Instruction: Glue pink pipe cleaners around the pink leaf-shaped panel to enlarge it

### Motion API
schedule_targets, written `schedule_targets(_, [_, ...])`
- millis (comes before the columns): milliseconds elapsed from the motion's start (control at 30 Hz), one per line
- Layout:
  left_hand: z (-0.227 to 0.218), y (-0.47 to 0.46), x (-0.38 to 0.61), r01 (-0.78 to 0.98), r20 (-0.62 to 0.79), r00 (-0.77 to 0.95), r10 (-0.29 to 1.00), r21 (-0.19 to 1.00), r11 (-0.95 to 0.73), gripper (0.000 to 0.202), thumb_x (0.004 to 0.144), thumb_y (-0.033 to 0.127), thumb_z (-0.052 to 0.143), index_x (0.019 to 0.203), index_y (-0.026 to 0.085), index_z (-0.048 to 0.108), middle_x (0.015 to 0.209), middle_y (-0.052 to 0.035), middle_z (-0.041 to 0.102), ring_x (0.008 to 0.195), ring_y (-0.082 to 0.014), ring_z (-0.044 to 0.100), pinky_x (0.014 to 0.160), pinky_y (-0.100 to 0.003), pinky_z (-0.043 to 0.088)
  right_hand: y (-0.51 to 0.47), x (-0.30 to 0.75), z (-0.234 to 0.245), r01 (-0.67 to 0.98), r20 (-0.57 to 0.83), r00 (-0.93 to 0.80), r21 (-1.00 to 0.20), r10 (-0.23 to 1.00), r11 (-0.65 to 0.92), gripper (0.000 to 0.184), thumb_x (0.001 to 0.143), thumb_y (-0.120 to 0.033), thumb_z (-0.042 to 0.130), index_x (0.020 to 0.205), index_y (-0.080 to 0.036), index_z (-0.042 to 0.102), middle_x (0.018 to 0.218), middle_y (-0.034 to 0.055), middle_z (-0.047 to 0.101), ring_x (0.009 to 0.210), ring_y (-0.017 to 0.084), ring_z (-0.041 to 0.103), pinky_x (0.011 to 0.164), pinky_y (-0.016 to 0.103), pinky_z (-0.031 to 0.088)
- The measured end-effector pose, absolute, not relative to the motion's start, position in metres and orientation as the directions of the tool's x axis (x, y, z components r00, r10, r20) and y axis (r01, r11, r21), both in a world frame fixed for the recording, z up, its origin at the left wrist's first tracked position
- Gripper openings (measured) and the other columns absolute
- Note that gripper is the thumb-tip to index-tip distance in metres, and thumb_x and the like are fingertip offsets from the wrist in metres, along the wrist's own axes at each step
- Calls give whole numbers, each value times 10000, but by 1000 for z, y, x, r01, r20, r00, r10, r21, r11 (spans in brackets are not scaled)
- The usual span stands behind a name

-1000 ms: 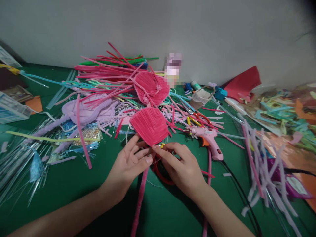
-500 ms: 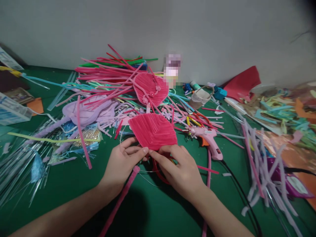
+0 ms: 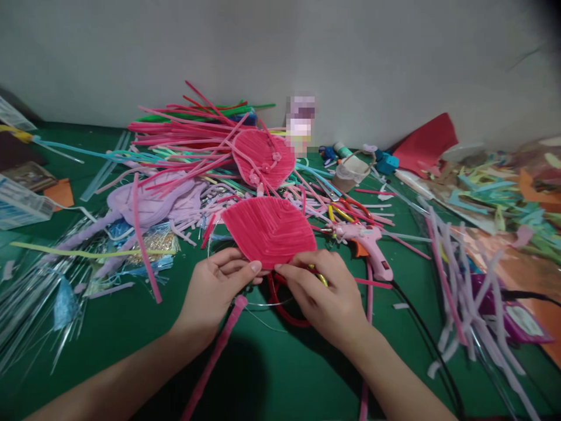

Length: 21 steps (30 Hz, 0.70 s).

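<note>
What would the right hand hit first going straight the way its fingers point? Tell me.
The pink pipe-cleaner leaf: the right hand points up-left, and its fingertips seem to touch the leaf's lower edge. The left hand sits close beside that line; depth is unclear.

A green-topped table (image 3: 131,333) under craft clutter: a heap of pink pipe cleaners (image 3: 184,131) at the back; a pink hot-glue gun (image 3: 368,242) mid-right; lilac pipe-cleaner offcuts (image 3: 456,280) right; clear plastic strips (image 3: 30,310) left.

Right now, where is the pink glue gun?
The pink glue gun lies on the green mat right of centre in the head view, just right of the pink leaf-shaped piece and beyond the right hand.
</note>
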<state>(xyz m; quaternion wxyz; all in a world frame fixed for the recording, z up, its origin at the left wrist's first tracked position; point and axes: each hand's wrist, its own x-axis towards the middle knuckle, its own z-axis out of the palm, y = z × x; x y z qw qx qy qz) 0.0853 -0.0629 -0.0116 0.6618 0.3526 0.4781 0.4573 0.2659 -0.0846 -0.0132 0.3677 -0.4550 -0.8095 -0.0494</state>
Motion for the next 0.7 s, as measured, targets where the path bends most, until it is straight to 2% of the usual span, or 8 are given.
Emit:
schedule_targets(200, [-13, -61, 86, -274, -308, 111, 945, 904, 327, 215, 682, 239, 816, 852, 154, 716, 743, -8, 738, 694, -119, 682, 684, -198, 559, -85, 263, -12, 741, 623, -338, -287, 706, 607, 140, 845, -85, 602, 934, -173, 666, 837, 61, 652, 759, 175, 534, 653, 323, 421])
schedule_targets(367, [-8, -60, 85, -298, -331, 90, 939, 891, 343, 193, 666, 217, 825, 800, 148, 704, 697, 1, 731, 642, -107, 678, 661, -183, 550, -85, 263, -8, 732, 647, -229, -378, 727, 567, 141, 828, -134, 644, 963, -169, 628, 875, 78, 627, 846, 210, 547, 735, 378, 459])
schedule_targets(533, [-4, -59, 83, -341, -340, 73, 938, 875, 344, 167, 647, 166, 831, 705, 146, 676, 648, 18, 724, 611, -87, 671, 658, -160, 540, -85, 263, -8, 738, 665, -204, -378, 718, 560, 117, 809, -136, 674, 911, -167, 624, 878, 81, 604, 850, 211, 542, 756, 388, 457])
schedule_targets(700, [-5, -57, 83, -356, -352, 53, 935, 868, 347, 181, 634, 156, 836, 707, 150, 670, 642, 20, 729, 616, -84, 672, 653, -152, 534, -85, 261, -13, 725, 649, -234, -380, 724, 575, 114, 818, -125, 662, 917, -180, 645, 886, 72, 619, 869, 210, 522, 759, 385, 463])
